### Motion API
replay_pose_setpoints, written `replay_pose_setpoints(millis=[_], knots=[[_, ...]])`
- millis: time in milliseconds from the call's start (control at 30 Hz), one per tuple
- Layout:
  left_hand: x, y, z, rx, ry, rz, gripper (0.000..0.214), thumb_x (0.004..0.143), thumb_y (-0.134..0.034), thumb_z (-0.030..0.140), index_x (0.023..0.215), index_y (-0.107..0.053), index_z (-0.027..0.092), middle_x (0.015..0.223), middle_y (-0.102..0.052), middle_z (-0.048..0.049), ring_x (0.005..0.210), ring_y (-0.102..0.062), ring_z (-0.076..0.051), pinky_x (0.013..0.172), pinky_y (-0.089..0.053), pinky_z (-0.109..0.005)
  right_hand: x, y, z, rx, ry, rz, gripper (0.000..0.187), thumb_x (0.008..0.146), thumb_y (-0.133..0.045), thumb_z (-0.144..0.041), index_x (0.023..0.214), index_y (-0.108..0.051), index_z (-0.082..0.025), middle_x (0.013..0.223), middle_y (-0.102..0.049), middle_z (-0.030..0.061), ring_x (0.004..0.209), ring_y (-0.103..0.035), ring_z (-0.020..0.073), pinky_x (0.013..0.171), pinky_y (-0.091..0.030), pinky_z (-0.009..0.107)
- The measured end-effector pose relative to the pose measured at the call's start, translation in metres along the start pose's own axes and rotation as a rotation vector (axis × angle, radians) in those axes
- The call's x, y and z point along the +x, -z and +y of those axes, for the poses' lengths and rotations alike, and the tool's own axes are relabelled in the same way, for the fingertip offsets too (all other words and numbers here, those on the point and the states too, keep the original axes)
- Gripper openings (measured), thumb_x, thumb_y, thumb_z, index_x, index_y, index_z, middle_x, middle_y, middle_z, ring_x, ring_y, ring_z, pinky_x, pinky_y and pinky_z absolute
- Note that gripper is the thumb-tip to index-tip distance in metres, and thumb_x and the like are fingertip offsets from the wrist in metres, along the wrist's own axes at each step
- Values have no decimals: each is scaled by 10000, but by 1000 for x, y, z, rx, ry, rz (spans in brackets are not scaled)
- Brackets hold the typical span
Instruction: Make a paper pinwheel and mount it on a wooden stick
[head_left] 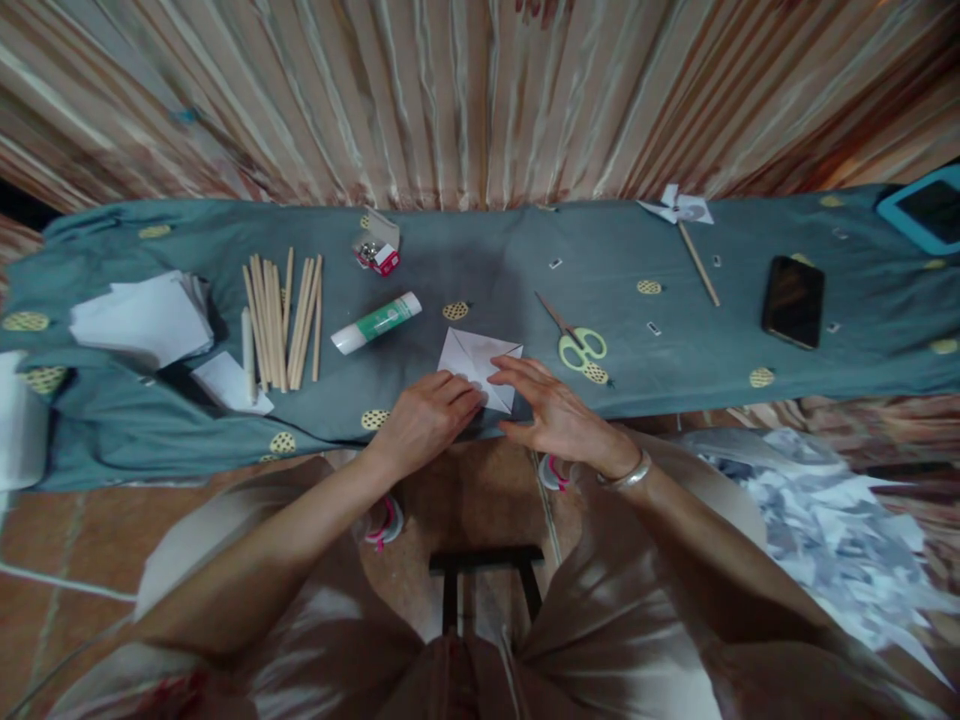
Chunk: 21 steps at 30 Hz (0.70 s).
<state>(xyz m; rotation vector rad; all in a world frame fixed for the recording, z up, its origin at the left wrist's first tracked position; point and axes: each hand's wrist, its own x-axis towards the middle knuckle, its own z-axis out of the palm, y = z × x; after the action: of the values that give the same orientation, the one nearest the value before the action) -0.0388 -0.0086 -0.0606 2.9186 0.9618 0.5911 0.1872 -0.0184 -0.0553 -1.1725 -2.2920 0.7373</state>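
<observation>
A small white paper square [475,347] with diagonal lines running in from its corners lies at the near edge of the cloth-covered table. My left hand [429,418] is closed at its lower left side, fingertips together on the paper. Over the right side of the square, my right hand [553,408] has its thumb and fingers apart, fingertips at or just above the paper; whether they touch is unclear. Green-handled scissors [576,346] lie right of the square. To its left is a green and white glue stick [377,322].
Wooden sticks [271,325] and a stack of paper squares [142,318] lie at left. A small red box of pins [382,258] sits open behind the glue stick. At right are a paper pinwheel [690,210] and a phone [793,302]. Paper scraps [825,530] are heaped below right.
</observation>
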Motion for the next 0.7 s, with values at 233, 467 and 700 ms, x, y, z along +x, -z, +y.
replay_pose_setpoints(millis=[233, 467, 700], knots=[[-3, 5, 4, -5, 10, -11, 168, 972, -509, 164, 951, -673, 133, 892, -696, -73, 821, -637, -186, 729, -544, -296, 1, 2, -1, 197, -81, 52, 240, 810, -713, -198, 1039, -651, -234, 1384, -600, 108, 1309, -546, 259, 1111, -413, 468], [-4, 4, 8, 21, -11, -11, 177, 976, -498, 168, 964, -672, 136, 905, -704, -73, 827, -649, -178, 744, -557, -290, 4, -3, 3, 328, -144, 95, 26, 850, -692, -246, 831, -710, -247, 1318, -652, 65, 1242, -602, 233, 1095, -434, 451], [-7, 2, 9, -11, 30, 18, 188, 987, -485, 191, 1070, -647, 144, 912, -704, -71, 832, -659, -185, 760, -567, -307, 9, -10, 6, 256, -149, 152, 79, 860, -654, -220, 828, -725, -236, 1270, -672, 93, 1206, -619, 239, 1062, -457, 451]])
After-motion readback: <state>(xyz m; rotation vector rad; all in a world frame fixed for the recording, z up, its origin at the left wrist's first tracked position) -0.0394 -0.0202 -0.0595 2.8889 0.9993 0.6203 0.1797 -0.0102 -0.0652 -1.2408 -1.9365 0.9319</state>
